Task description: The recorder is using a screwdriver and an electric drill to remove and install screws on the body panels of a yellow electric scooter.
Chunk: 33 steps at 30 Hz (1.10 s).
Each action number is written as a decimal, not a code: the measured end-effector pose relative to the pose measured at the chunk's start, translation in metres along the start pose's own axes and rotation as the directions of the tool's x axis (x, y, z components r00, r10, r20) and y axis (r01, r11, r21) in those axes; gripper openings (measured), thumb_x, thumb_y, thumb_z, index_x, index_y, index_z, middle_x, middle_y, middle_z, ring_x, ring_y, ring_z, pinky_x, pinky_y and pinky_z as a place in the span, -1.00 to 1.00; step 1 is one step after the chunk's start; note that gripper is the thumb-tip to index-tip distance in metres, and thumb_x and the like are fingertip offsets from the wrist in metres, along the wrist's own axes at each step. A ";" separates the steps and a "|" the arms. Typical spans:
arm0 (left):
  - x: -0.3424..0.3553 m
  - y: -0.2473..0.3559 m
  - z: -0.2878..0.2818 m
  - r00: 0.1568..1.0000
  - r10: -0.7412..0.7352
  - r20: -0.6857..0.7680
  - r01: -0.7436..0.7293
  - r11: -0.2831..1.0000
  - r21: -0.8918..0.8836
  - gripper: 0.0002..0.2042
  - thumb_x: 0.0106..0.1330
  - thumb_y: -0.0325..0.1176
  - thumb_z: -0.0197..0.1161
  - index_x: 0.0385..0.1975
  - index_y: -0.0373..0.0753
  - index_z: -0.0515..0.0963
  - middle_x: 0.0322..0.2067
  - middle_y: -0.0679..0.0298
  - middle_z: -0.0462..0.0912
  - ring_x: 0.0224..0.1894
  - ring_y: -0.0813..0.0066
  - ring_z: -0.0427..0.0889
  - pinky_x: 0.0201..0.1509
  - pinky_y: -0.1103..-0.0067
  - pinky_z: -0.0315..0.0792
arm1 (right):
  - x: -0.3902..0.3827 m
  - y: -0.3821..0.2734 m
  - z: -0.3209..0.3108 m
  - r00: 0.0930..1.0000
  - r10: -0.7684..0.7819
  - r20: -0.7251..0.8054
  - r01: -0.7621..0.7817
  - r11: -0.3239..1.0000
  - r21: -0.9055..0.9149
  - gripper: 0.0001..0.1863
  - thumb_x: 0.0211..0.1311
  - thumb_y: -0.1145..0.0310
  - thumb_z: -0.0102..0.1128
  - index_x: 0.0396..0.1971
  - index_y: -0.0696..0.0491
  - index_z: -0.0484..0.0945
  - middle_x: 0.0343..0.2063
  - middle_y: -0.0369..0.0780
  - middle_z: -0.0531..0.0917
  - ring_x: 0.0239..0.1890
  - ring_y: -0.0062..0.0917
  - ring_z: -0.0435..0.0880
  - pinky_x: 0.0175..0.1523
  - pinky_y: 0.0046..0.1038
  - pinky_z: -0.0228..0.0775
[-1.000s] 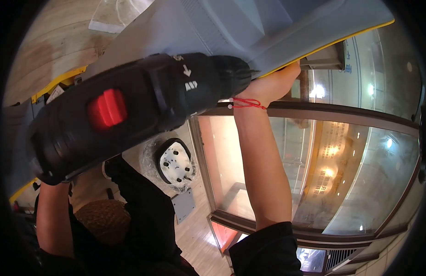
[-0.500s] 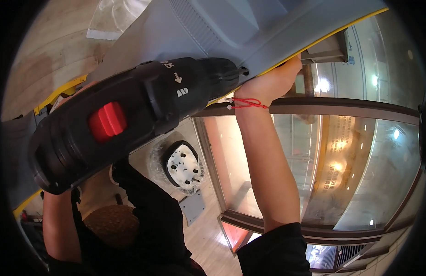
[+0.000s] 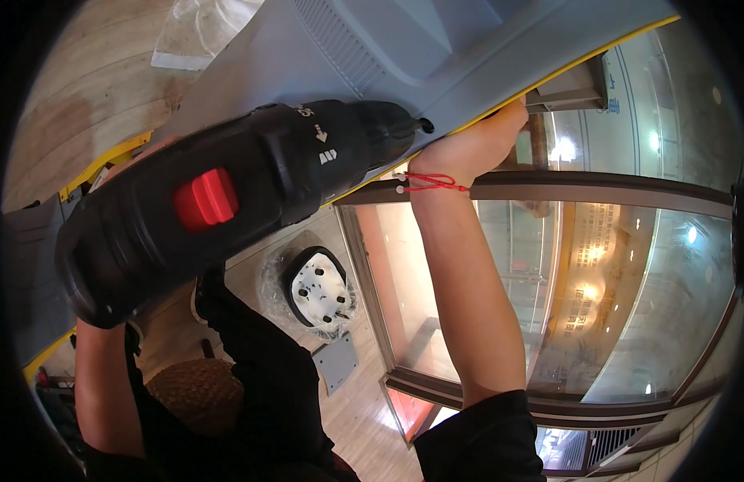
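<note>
A black power drill (image 3: 195, 201) with a red switch lies diagonally across the left and middle of the view, its chuck against a small hole (image 3: 426, 125) in a grey moulded panel with yellow edging (image 3: 404, 40). My left hand (image 3: 107, 333) holds the drill from beneath, mostly hidden by its body. My right hand (image 3: 488, 132), with a red string bracelet, grips the panel's lower edge just right of the chuck, its fingertips largely out of sight.
A glass cabinet or door in brown frames (image 3: 597, 305) fills the right. Below lie a black-rimmed white pad in plastic wrap (image 3: 317, 291), a grey plate (image 3: 336, 365) and a woven round seat (image 3: 191, 386). A clear plastic piece (image 3: 187, 32) and yellow-edged parts (image 3: 107, 161) are at upper left.
Compared with a second ago, the panel and my forearms appear shifted slightly in the view. Since half a second ago, the drill's rear has tilted slightly upward while its chuck stays by the hole.
</note>
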<state>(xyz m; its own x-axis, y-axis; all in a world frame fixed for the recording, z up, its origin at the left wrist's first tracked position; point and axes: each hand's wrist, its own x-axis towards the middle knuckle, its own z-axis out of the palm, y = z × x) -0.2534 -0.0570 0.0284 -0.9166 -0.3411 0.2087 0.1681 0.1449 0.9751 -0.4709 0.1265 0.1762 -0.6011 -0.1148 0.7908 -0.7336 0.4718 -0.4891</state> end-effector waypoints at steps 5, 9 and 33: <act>0.031 0.046 -0.005 0.983 0.053 0.177 -0.089 0.975 0.206 -0.55 -0.06 -0.41 0.38 -0.08 -0.26 0.51 -0.20 0.19 0.63 -0.11 0.35 0.64 0.07 0.50 0.45 | -0.001 -0.003 0.001 0.996 0.094 -0.001 -0.093 0.989 0.118 -0.68 0.30 0.35 -0.12 -0.16 0.26 0.50 0.04 -0.07 0.46 0.00 -0.35 0.50 0.08 -0.43 0.32; 0.039 0.054 -0.004 0.987 0.027 0.159 -0.071 0.959 0.276 -0.54 -0.12 -0.37 0.39 -0.12 -0.28 0.51 -0.29 0.18 0.64 -0.17 0.32 0.66 0.03 0.50 0.46 | -0.001 -0.005 0.002 0.999 0.046 0.003 -0.046 0.996 0.071 -0.67 0.29 0.33 -0.10 -0.14 0.26 0.50 0.05 -0.08 0.46 0.01 -0.35 0.50 0.08 -0.43 0.32; 0.103 0.026 -0.061 0.848 0.113 0.518 -0.295 0.912 0.283 -0.62 0.03 -0.31 0.33 -0.14 -0.29 0.52 -0.31 0.19 0.62 -0.25 0.39 0.63 -0.07 0.55 0.46 | 0.000 -0.010 0.003 0.987 0.157 -0.025 -0.149 0.969 0.197 -0.69 0.38 0.17 -0.14 -0.19 0.11 0.43 -0.18 -0.30 0.54 -0.17 -0.55 0.52 -0.02 -0.46 0.44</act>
<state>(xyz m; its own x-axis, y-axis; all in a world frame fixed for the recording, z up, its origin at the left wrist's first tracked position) -0.3219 -0.1448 0.0795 -0.9460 0.2088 0.2481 0.3211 0.4960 0.8068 -0.4643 0.1194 0.1797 -0.7010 -0.0177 0.7129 -0.6834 0.3025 -0.6644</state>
